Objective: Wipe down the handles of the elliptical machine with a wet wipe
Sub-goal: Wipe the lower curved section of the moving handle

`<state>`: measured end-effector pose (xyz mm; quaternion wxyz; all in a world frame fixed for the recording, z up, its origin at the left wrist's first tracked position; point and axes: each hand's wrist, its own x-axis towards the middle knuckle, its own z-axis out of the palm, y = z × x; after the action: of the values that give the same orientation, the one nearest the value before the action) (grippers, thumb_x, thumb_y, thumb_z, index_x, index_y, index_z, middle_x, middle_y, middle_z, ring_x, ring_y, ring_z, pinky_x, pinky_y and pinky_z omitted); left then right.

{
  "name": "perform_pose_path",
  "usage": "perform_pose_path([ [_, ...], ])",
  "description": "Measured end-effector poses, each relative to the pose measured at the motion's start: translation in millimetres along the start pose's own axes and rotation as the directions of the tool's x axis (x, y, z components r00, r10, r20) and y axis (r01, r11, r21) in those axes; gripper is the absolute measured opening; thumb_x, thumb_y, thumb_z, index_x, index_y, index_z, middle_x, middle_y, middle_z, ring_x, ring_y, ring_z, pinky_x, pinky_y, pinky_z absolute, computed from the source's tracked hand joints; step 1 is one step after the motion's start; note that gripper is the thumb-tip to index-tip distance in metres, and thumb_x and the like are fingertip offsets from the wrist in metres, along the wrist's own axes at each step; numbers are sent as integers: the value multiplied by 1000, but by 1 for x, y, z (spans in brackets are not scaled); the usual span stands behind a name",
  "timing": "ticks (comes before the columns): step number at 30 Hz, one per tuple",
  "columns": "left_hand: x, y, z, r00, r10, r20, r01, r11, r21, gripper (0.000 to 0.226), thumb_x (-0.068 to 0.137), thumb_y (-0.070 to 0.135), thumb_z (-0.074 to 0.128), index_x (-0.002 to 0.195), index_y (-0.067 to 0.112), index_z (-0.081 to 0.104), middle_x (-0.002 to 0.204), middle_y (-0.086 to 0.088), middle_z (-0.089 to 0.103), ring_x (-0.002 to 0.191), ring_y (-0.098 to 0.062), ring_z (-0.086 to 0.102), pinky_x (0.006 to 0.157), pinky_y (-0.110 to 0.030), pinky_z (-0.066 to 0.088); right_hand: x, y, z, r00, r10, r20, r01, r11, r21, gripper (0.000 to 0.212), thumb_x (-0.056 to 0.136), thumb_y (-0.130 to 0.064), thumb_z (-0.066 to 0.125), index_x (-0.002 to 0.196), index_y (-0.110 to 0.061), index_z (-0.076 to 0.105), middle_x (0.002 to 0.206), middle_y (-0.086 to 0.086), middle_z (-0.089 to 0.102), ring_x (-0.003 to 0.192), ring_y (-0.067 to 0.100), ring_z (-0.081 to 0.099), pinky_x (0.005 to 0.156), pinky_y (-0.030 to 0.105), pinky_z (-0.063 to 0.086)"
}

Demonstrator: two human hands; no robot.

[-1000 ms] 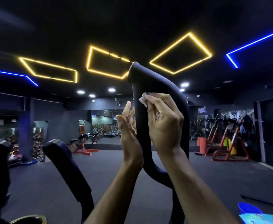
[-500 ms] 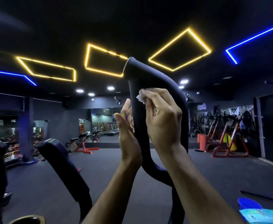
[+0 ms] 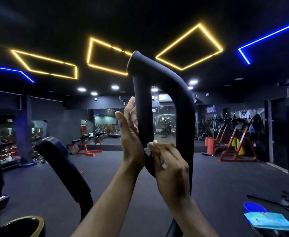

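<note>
A black looped elliptical handle (image 3: 159,74) rises in the middle of the view. My right hand (image 3: 171,170) pinches a white wet wipe (image 3: 149,148) against the lower part of the loop's left bar. My left hand (image 3: 130,132) stands upright with straight fingers, its palm touching the left side of that bar. A second black padded handle (image 3: 58,161) slants at the lower left, with neither hand on it.
A blue-green wipe packet (image 3: 268,221) and a blue lid (image 3: 254,206) lie at the lower right. Part of a dark console with a gold rim (image 3: 27,223) shows at the bottom left. Red gym machines (image 3: 232,144) stand across the dark floor.
My right hand has slid the wipe down the left bar, from near the top bend to the lower curve. My left hand stays against the bar.
</note>
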<state>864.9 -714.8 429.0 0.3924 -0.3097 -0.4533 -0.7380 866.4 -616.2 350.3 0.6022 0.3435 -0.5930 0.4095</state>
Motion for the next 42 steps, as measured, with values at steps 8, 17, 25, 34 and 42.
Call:
perform_pose_path([
  [8, 0, 2, -6, 1000, -5, -2, 6, 995, 100, 77, 103, 63, 8, 160, 21, 39, 154, 3, 55, 142, -13, 51, 124, -45, 32, -38, 7, -16, 976, 34, 217, -20, 998, -66, 25, 90, 2, 72, 110, -13, 73, 110, -2, 68, 101, 11, 68, 81, 30, 60],
  [17, 1, 6, -11, 993, -79, 84, 81, 996, -21, 83, 101, 74, 14, 145, 19, 59, 63, -1, 36, 49, -12, 34, 47, -26, 26, 26, -13, -58, 818, -196, 541, 317, 938, -139, 12, 94, -8, 66, 98, -18, 72, 103, -9, 60, 95, 16, 61, 64, 35, 57],
  [25, 6, 12, -11, 988, -135, 73, 136, 991, -10, 87, 101, 75, 10, 143, 18, 59, 79, -10, 64, 68, -15, 58, 60, -19, 43, 210, -59, -31, 396, -576, 715, 913, 332, -238, 32, 104, -11, 36, 109, -9, 67, 114, 9, 62, 113, 26, 57, 102, 43, 43],
  [34, 2, 19, -6, 992, -125, 29, 126, 992, -31, 84, 103, 70, 10, 140, 14, 60, 121, -15, 74, 114, -25, 71, 104, -39, 53, 164, -37, -37, 129, -580, 805, 985, 166, -39, 29, 102, -7, 41, 104, -13, 69, 103, 5, 66, 101, 26, 64, 107, 45, 41],
  [42, 5, 13, -4, 987, -158, 25, 159, 986, -55, 85, 104, 64, 2, 139, 11, 59, 61, 8, 60, 45, 0, 44, 44, -13, 35, 216, -69, -35, 392, -551, 736, 920, 227, -320, 29, 102, -4, 35, 102, -16, 61, 97, 1, 63, 88, 24, 61, 75, 36, 50],
])
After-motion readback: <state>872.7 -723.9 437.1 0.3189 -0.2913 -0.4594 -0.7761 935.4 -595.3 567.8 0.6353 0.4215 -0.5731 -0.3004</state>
